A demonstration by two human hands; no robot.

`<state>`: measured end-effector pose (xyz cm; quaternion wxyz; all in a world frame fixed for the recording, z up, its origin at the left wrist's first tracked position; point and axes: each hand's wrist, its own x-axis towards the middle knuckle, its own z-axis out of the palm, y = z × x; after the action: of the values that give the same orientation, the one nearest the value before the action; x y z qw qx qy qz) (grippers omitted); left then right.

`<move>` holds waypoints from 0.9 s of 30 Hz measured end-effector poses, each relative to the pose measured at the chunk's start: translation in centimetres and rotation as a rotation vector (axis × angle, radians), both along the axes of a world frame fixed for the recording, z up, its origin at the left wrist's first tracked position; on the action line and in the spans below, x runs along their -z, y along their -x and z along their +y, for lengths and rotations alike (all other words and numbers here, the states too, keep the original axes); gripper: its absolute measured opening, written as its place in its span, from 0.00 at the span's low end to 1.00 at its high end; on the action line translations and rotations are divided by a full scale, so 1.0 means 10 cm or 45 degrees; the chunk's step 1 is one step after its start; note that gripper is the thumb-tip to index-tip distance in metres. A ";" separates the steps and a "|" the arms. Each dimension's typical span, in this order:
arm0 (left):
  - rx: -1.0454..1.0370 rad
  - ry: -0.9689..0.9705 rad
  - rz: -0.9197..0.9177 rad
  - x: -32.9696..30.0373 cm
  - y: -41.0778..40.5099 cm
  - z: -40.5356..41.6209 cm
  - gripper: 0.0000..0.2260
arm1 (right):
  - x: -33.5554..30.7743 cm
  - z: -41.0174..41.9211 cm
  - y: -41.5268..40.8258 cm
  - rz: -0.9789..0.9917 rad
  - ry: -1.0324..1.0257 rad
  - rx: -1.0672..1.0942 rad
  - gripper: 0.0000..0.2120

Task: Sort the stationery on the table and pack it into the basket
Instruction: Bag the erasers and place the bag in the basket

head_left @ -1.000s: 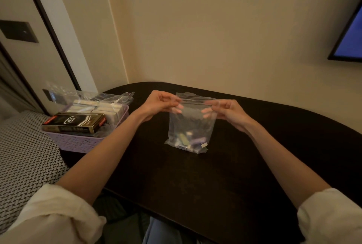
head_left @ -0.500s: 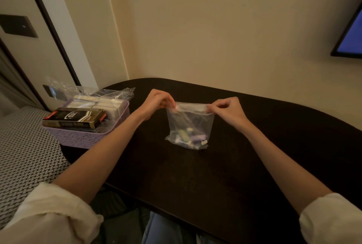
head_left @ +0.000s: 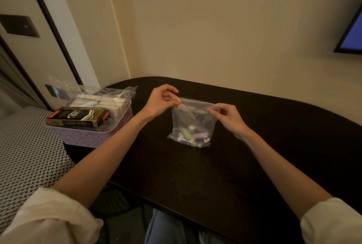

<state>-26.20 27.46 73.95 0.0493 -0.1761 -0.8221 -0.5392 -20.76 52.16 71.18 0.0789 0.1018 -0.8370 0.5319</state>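
1. The lilac basket (head_left: 92, 136), at nine o'clock on the dark table (head_left: 274, 145), already holds a black box (head_left: 78, 117) and bagged white boxes (head_left: 101, 101).
2. The left hand (head_left: 160, 100) pinches the top left corner of the clear zip bag (head_left: 193, 124).
3. The right hand (head_left: 228, 115) pinches its three o'clock corner.
4. Judged: the bag still needs packing.
5. Compared with a second ago, the hands have spread apart along the seal.

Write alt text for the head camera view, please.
Two hands, left hand and right hand, pinch the top of a clear bag of small items on a dark table; a purple basket of boxes sits left.
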 end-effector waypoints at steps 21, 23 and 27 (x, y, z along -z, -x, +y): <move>0.078 -0.030 -0.190 0.17 -0.03 -0.07 0.07 | 0.03 0.18 -0.05 -0.099 0.127 -0.073 0.13; 0.046 -0.047 -0.210 0.18 -0.03 -0.05 0.09 | 0.03 0.17 -0.06 -0.124 0.145 -0.066 0.14; 0.043 -0.062 -0.193 0.17 -0.04 -0.02 0.06 | 0.05 0.12 -0.08 -0.037 0.091 -0.039 0.07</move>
<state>-25.83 27.25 72.21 -0.0180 -0.1475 -0.8069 -0.5716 -19.97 53.35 70.69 0.0622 0.1040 -0.8169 0.5639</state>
